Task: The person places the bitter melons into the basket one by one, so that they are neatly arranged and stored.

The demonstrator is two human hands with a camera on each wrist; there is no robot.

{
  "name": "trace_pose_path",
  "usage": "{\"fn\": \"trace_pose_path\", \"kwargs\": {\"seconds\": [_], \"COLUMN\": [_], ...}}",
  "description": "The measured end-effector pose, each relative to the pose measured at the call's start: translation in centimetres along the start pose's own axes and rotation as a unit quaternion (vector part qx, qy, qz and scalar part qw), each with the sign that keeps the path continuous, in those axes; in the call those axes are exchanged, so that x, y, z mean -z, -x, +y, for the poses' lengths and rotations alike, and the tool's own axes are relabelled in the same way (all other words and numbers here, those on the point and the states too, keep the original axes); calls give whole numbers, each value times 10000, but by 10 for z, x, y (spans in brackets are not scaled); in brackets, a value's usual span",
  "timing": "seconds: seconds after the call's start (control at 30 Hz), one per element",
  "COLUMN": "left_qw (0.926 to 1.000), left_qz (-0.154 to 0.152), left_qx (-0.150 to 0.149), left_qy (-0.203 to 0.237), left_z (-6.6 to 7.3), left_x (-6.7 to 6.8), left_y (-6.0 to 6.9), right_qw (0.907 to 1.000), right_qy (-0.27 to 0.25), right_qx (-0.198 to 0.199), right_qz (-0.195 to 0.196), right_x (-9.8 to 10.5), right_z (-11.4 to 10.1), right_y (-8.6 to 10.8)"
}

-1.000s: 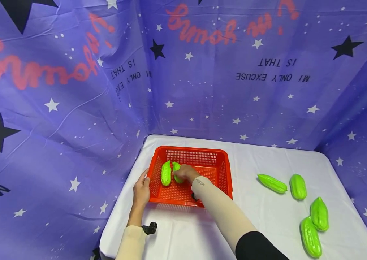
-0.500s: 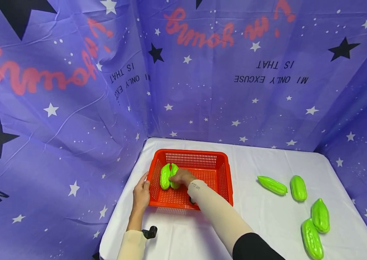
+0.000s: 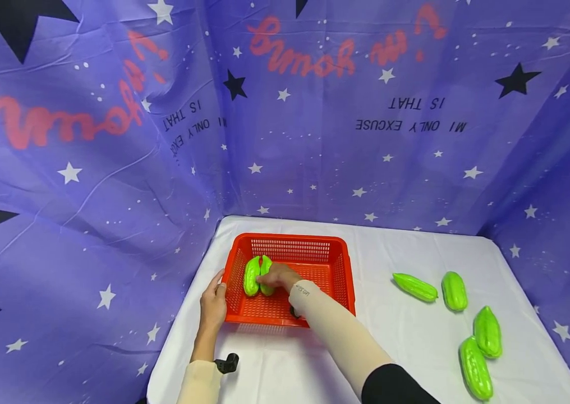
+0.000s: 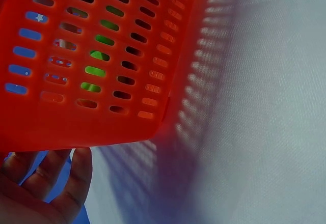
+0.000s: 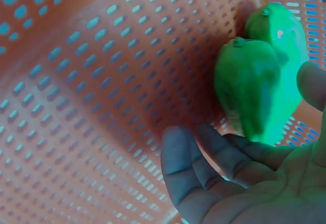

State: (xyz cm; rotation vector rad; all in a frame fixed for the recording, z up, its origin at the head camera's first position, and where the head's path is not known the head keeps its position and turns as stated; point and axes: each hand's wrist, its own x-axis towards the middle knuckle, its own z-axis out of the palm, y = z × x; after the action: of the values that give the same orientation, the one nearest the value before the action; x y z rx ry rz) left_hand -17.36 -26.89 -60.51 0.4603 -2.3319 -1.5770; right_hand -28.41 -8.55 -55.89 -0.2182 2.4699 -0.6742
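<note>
A purple curtain [image 3: 315, 157] with stars and lettering hangs behind and on both sides of the white table [image 3: 275, 365]. On the table stands a red slotted basket [image 3: 290, 237]; its wall blocks the left wrist's view, so the green inside shows only through slots. The left hand [image 3: 212, 303], fingers loosely extended, touches the basket's left side. The right hand [image 3: 280, 276] is inside, fingers parted, covering part of the right fruit [image 3: 265, 262]; whether it touches it, I cannot tell. The left fruit [image 3: 251, 276] lies close alongside, both in the basket's left half. The fruits are bright green, glossy, long and ribbed. There are one basket and six fruits: two inside, four on the table at the right, two of those together nearest the person.
</note>
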Motion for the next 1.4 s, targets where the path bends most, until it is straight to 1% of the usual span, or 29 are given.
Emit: {"fn": "trace_pose_path", "kwargs": {"seconds": [0.1, 0.27, 0.33, 0.43, 0.53, 0.6, 0.73, 0.83, 0.9, 1.0, 1.1, 1.17, 1.23, 1.3, 1.4], "left_qw": [10000, 10000, 10000, 10000, 9999, 9999, 10000, 9999, 9999, 9999, 9999, 9999, 9999, 9999, 9998], "left_qz": [-41, -34, 2, 1, -77, -97, -52, -27, -35, -16, 18, 36, 36, 37, 46], "left_qx": [26, 34, 45, 60, 71, 63, 1, -24, -10, 15, -16, -45, -55, -48, -71], "left_qy": [-31, 5, 6, -37, -51, -59, -83, -118, -156, -142, -106, -91, -112, -141, -168], "left_z": [0, 0, 0, 1, 1, 1, 0, -1, -1, -1, 0, 1, 1, 1, 1], "left_x": [1, 3, 3, 4, 3, 2, 1, 1, 1, 2, 2, 2, 2, 1, 1], "left_y": [0, 0, 0, 1, 1, 0, -2, -1, 0, 2, 2, 1, 0, 0, -2], "right_qw": [9998, 9967, 9959, 9949, 9915, 9875, 9745, 9625, 9573, 9506, 9481, 9495, 9544, 9593, 9656], "right_qy": [120, 517, 495, 315, 235, 280, 274, 315, 299, 325, 386, 510, 652, 839, 1006], "right_qx": [124, 512, 641, 782, 911, 1010, 1296, 1440, 1394, 1199, 900, 664, 403, 168, -176], "right_qz": [114, 353, 411, 562, 902, 1180, 1811, 2277, 2515, 2846, 3026, 3023, 2886, 2691, 2392], "right_x": [6, 26, 35, 50, 67, 81, 110, 131, 143, 159, 173, 179, 180, 178, 171], "right_z": [-1, -2, 1, 9, 20, 28, 51, 74, 94, 128, 167, 195, 222, 249, 279], "right_y": [1, 12, 18, 31, 50, 63, 88, 105, 114, 124, 128, 128, 127, 124, 120]}}
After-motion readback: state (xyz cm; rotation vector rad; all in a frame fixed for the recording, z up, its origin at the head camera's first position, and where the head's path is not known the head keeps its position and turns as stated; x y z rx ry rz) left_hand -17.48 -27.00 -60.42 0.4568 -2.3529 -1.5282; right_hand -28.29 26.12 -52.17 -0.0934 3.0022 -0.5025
